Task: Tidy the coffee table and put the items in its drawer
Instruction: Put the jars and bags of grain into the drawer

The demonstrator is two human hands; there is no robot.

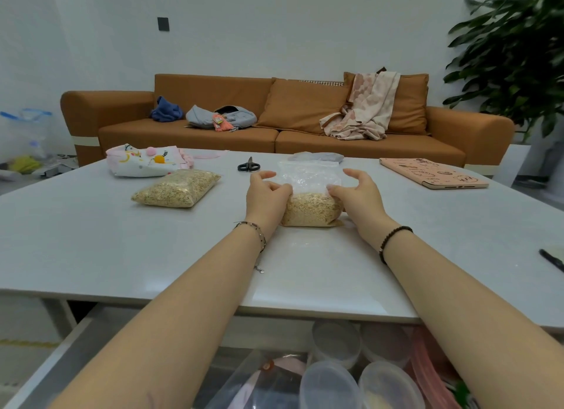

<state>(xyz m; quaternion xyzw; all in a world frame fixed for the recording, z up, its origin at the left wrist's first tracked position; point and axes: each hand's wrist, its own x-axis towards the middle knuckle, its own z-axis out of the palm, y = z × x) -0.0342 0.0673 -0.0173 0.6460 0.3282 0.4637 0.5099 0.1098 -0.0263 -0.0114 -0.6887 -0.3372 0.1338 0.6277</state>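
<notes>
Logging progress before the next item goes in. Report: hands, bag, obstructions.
Both grip the grain bag: left hand, right hand. It stands upright on the table, drawer open below. Apart, not in the way: second bag, scissors, tablet.

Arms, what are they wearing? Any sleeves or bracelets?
No sleeves; both arms are bare. By the left hand is a thin beaded bracelet with a small dangling chain. By the right hand is a dark bracelet of round beads.

Living room: sofa (clothes strewn), coffee table, plant.
</notes>
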